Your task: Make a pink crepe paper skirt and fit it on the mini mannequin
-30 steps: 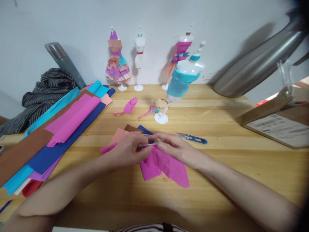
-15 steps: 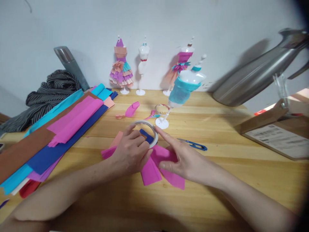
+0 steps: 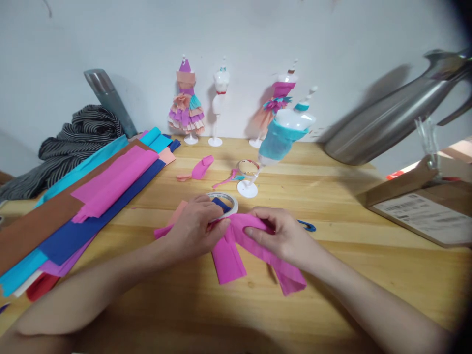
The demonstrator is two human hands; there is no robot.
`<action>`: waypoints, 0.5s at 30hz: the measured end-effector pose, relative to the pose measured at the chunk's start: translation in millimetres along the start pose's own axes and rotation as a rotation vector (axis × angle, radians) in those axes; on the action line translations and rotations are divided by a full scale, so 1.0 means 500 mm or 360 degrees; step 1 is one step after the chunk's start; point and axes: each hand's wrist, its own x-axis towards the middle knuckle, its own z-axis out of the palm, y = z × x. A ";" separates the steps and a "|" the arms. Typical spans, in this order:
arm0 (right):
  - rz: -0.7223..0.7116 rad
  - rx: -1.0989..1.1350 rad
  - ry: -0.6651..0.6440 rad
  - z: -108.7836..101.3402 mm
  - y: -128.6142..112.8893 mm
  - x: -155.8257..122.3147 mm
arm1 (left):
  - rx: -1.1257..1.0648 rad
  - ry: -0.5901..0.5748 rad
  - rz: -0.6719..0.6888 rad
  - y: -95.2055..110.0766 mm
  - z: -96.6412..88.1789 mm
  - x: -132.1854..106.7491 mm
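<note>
My right hand [image 3: 282,233] pinches a strip of pink crepe paper [image 3: 289,275] between thumb and fingers, its free end hanging down to the right. My left hand [image 3: 199,223] is closed at the strip's other end, thumb tip on the pink paper. Right behind the left fingers lies a roll of tape [image 3: 233,204], partly covered by them; whether they also grip it is hard to tell. Another pink crepe paper piece [image 3: 228,263] lies below the hands. Blue thread snips [image 3: 308,226] show in part behind my right hand.
A dress-form stand [image 3: 248,189] with a blue wrap stands just beyond the hands; more dressed forms [image 3: 186,105] line the wall. Crepe paper sheets [image 3: 110,182] are piled left. A metal jug [image 3: 383,113] and a cardboard box [image 3: 424,211] stand right. Paper scraps [image 3: 202,167] lie mid-table.
The tape roll has been lowered towards the table. My right hand has gone from a pointing finger at the roll to gripping the pink strip, which is now lifted and shifted right.
</note>
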 end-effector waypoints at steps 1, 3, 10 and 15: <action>-0.0019 0.0038 0.0014 0.001 -0.002 0.000 | -0.0002 -0.0009 -0.0017 -0.001 0.000 0.000; -0.0056 0.0136 0.0016 0.005 -0.007 -0.002 | 0.0008 -0.0025 -0.0031 -0.003 0.004 0.000; -0.0109 0.0596 -0.0178 0.025 -0.008 -0.009 | 0.0015 -0.0039 0.0004 -0.005 0.010 0.001; -0.0287 0.0269 -0.0128 0.022 -0.008 -0.014 | -0.0053 -0.0113 -0.0033 0.000 0.000 0.004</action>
